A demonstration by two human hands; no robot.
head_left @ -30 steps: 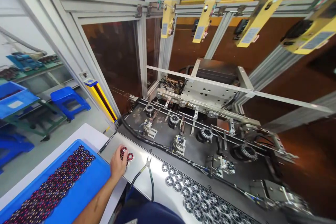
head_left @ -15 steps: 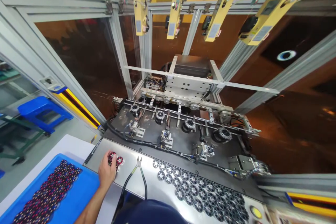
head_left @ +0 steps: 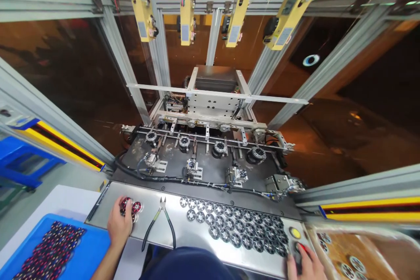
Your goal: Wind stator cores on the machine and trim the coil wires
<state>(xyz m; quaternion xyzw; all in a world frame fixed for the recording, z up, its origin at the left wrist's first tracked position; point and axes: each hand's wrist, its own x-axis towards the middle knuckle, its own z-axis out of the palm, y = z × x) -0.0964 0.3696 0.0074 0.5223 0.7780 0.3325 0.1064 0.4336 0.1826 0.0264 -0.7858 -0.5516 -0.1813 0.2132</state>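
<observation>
My left hand (head_left: 119,223) is closed around a red-and-silver round part (head_left: 126,204) at the left end of the metal ledge. Beside its fingertips lies another red part (head_left: 137,207). At the ledge's right end, my right hand (head_left: 305,262) has its fingers around a dark object with a red top, next to a yellow button (head_left: 295,232); its grip is partly hidden. Pliers (head_left: 162,216) with dark handles lie spread on the ledge. Rows of black-and-silver round parts (head_left: 239,226) cover the ledge's middle and right.
A blue tray (head_left: 98,238) at lower left holds many red and dark parts. Behind the ledge stands a machine deck (head_left: 170,153) with round fixtures and cables. A box (head_left: 387,249) with loose round parts sits at lower right. Yellow units (head_left: 187,19) hang overhead.
The view has turned to the right. My right hand has come into view at the ledge's right end. My left hand stays at the red parts.
</observation>
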